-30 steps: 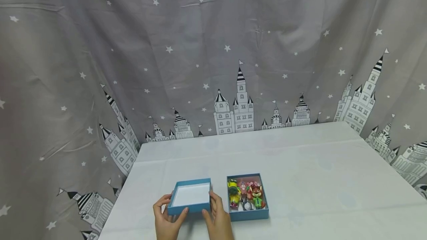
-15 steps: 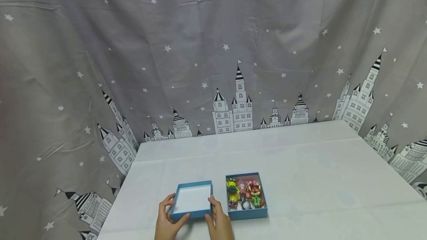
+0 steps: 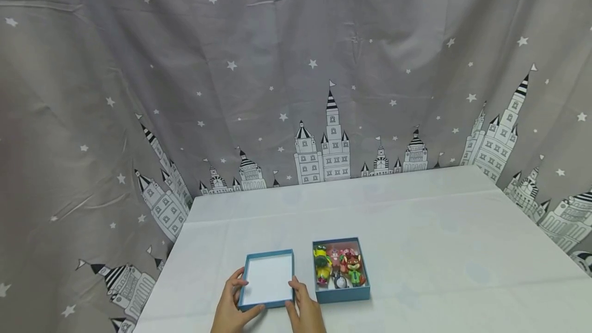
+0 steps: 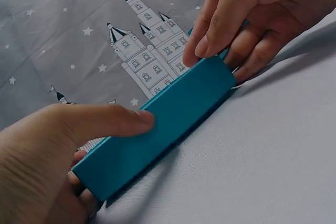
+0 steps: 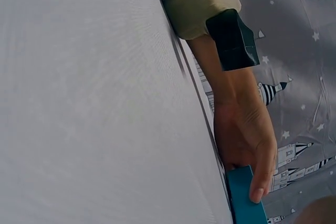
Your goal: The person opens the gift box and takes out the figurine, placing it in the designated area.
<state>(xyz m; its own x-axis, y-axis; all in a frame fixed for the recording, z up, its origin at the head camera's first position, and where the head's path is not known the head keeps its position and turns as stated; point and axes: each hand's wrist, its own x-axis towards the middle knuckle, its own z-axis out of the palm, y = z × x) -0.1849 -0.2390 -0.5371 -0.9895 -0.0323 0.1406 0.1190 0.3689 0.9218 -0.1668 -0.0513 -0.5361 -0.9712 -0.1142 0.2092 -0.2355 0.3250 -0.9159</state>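
A shallow blue box lid (image 3: 268,277), white inside, faces up with its open side toward the head camera. My left hand (image 3: 233,299) grips its left side and near corner, the thumb on the near wall. On the right side my right hand (image 3: 302,304) holds the other near corner. In the left wrist view the lid's outer wall (image 4: 163,129) lies between the left hand (image 4: 47,150) and right hand (image 4: 257,19). A dark shadow runs along its lower edge. The right wrist view shows the left hand (image 5: 244,135) on the lid's end (image 5: 247,198).
Right of the lid stands a blue box (image 3: 343,295) holding several small toy figures, among them a red fox (image 3: 353,266) in green. A white cloth covers the table (image 3: 416,240). Behind hangs a grey curtain (image 3: 259,40) with stars and castles.
The lid has tipped so that its white inside faces the head camera more, and its near edge has come lower. Both hands have kept their hold. The toy box stays in place.
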